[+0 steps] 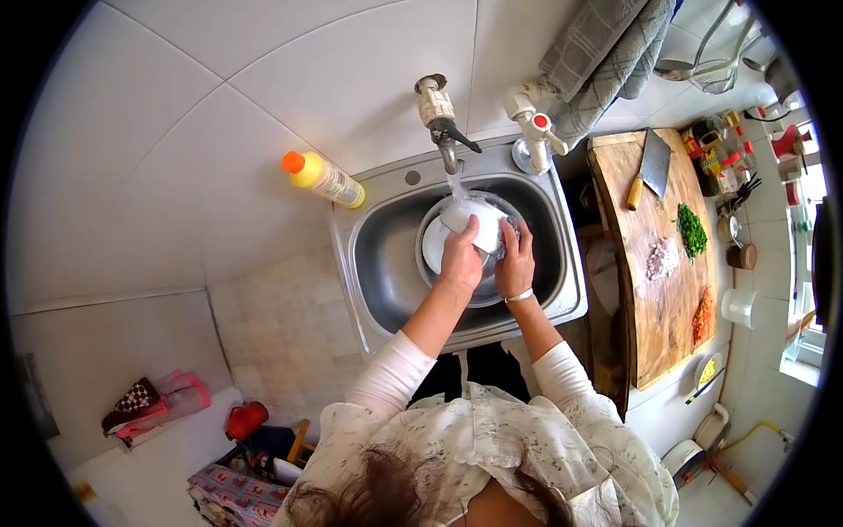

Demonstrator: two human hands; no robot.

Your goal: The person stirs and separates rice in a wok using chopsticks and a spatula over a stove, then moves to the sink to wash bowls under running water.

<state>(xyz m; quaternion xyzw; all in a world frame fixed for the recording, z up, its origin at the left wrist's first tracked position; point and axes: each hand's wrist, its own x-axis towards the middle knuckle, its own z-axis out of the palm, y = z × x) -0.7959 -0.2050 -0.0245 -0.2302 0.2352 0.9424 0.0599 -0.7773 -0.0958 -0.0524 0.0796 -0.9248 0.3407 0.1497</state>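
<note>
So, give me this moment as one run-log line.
left hand: holding white rounded dish | right hand: at dish's right edge | black-levered metal tap: water running | round metal basin: below dish, inside rectangular steel sink

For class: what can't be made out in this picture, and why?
Head view throughout:
Most fingers of the left hand: behind the white bowl.
Much of the round basin: behind bowl and hands.
What the right hand holds, if anything: covered by its fingers.
Label wording on the yellow bottle: too small.
Dark object, far right: cut off by the black border.
</note>
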